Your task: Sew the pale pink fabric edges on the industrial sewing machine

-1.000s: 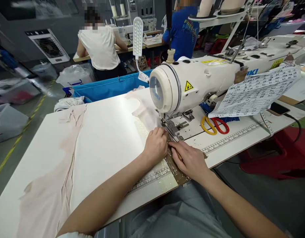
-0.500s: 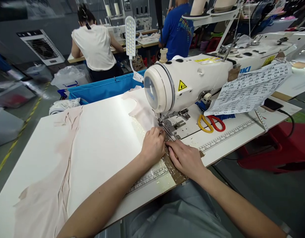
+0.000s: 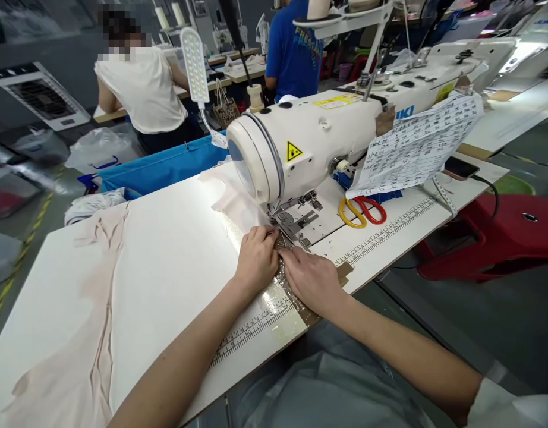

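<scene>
At the sewing machine (image 3: 296,142), my left hand (image 3: 257,255) is closed right in front of the presser foot, its fingertips at the edge of a pale pink fabric (image 3: 241,202). That fabric runs back beneath the machine head. My right hand (image 3: 312,276) is closed just beside it, thumb and fingers pinched together; whatever they hold is hidden. Both hands rest over a strip of shiny brown tape (image 3: 306,314) on the table (image 3: 167,267). Scissors (image 3: 361,211) with one yellow and one red handle lie to the right of the needle area.
More pale pink fabric (image 3: 93,321) lies along the table's left side. A written paper sheet (image 3: 412,145) hangs on the machine, with a phone (image 3: 461,167) beyond it. Behind the table is a blue cloth bin (image 3: 162,169). A red stool (image 3: 510,232) stands at right; two people work ahead.
The camera view has swung to the right, so the scene sits further left. Both hands stay closed near the presser foot, and a pale sleeve now shows on my right arm.
</scene>
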Available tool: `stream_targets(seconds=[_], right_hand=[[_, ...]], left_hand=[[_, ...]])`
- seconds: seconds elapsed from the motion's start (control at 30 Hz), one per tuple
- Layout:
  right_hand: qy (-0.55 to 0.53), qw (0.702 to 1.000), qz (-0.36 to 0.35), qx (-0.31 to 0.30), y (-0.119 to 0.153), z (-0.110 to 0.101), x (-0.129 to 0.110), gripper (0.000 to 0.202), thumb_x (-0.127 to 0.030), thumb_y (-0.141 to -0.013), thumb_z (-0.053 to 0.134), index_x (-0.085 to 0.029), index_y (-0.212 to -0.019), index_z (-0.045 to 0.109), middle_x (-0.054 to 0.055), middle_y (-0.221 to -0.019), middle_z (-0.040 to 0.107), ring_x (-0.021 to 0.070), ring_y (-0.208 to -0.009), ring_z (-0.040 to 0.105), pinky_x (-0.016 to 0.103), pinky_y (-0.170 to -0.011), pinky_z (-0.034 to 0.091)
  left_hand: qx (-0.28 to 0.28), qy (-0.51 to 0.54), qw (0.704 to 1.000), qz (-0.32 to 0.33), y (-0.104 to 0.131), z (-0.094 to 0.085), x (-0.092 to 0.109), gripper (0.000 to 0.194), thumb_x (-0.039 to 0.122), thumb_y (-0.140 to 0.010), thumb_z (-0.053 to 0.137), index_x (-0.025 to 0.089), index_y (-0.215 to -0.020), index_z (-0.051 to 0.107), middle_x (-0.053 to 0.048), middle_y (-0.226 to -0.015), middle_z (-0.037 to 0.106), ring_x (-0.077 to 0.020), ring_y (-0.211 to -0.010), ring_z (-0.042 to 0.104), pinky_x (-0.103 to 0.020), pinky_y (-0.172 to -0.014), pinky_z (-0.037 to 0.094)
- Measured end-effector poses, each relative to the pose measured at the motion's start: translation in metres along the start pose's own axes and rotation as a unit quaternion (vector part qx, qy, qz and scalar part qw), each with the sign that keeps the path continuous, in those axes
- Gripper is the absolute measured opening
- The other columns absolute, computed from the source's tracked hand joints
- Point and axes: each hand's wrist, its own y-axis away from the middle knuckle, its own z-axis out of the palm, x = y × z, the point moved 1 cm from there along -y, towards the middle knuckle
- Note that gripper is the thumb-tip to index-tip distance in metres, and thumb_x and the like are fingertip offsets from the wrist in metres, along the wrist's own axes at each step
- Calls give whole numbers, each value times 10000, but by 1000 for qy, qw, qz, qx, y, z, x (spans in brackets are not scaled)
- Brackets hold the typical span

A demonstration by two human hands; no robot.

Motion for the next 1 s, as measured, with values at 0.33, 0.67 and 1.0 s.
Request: stream_targets(seconds=[0.33,0.67,1.0], right_hand=[[-27,999,-16,37,9,-1,1,271,-149,-950,436,-167,-1139,629,53,-859,661,143,-587,572,279,-491,291],[-75,991,13,108,9,7,78,359,-285,-990,399,-153,-1200,658,124,-1082,631,227,-904,608,280,-558,421],[-135,949,95,268,16,16,114,321,-204,-939,382,-138,-1074,666,147,-1081,629,284,-1070,560,420,-911,449]], left_hand=[[13,-17,1000,-11,-3,-3,-11,347,119,-865,438,148,-1130,660,-95,-1174,651,-273,-1093,544,-441,-913,453],[26,-50,996,-71,-4,1,-12,370,202,-917,411,144,-1231,599,-112,-1299,595,-285,-1210,501,-469,-1013,419],[59,-24,998,-29,3,2,-13,342,182,-925,414,111,-1194,613,-128,-1242,613,-267,-1175,519,-452,-1016,456]])
